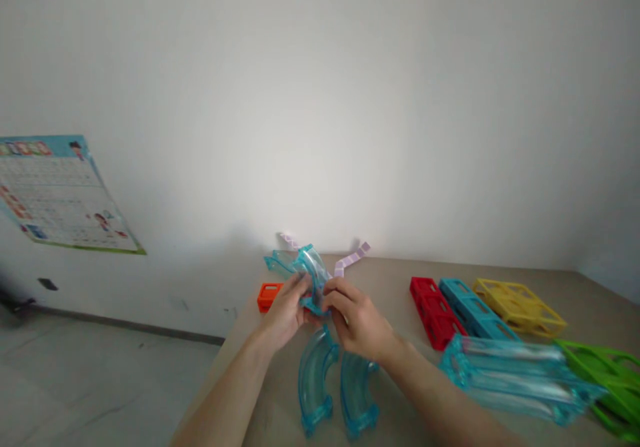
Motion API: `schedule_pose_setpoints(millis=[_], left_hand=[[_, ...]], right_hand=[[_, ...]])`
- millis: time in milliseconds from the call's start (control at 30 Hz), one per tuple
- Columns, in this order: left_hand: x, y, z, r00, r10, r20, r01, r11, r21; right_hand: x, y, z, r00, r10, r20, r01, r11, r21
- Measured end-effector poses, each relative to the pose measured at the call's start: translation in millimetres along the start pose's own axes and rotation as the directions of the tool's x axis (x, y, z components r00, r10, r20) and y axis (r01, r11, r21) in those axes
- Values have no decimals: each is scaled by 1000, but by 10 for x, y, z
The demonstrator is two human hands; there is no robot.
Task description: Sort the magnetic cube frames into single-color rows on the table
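Note:
My left hand (pixel 286 309) is closed around a clear blue curved toy track piece (pixel 313 265), held up over the table. My right hand (pixel 356 315) pinches the near right edge of the same piece, its fingertips partly hidden. Behind it lies another clear blue piece (pixel 280 262), partly covered. A pale purple segmented strip (pixel 353 259) runs behind the hands, and whether it touches the held piece I cannot tell. Two more clear blue curved track pieces, one on the left (pixel 314 383) and one on the right (pixel 356 393), lie just below my hands.
An orange block frame (pixel 269 295) sits left of my hands. To the right are red (pixel 436 313), blue (pixel 475 308) and yellow (pixel 520 305) frames, clear blue straight tubes (pixel 520 375) and green frames (pixel 607 380). The wall (pixel 380 113) rises behind the table (pixel 390 273).

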State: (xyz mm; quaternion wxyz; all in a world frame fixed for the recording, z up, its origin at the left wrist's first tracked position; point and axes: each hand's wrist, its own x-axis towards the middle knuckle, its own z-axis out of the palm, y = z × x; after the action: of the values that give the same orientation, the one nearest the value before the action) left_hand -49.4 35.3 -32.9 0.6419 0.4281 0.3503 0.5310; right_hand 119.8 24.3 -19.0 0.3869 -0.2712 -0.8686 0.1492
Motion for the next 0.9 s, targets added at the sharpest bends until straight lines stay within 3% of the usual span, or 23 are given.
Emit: schedule_pose_setpoints(millis=[33, 100, 167, 233, 433, 633, 767, 900], left_hand=[[1, -16, -1, 999, 24, -25, -24, 1000, 16], [6, -56, -12, 997, 54, -57, -50, 996, 68], [9, -84, -29, 992, 96, -76, -87, 989, 116], [-4, -68, -41, 991, 121, -59, -114, 986, 118], [-98, 164, -59, 986, 48, 162, -28, 992, -121], [-66, 169, -111, 992, -44, 122, 81, 944, -321], [-40, 166, -120, 995, -46, 91, 78, 917, -391], [-37, 158, -96, 998, -38, 50, 52, 940, -336]], right_hand=[[9, -13, 36, 997, 46, -60, -39, 993, 110], [51, -38, 117, 951, 266, -156, -201, 919, 339], [115, -49, 186, 853, 493, -168, -337, 768, 544], [183, -34, 208, 774, 623, -115, -406, 628, 664], [291, 94, 15, 686, 728, 11, -438, 401, 805], [326, 64, -131, 595, 803, 38, -368, 229, 901], [355, 31, -252, 544, 839, 21, -342, 199, 918], [366, 77, -316, 520, 853, -29, -390, 267, 881]])
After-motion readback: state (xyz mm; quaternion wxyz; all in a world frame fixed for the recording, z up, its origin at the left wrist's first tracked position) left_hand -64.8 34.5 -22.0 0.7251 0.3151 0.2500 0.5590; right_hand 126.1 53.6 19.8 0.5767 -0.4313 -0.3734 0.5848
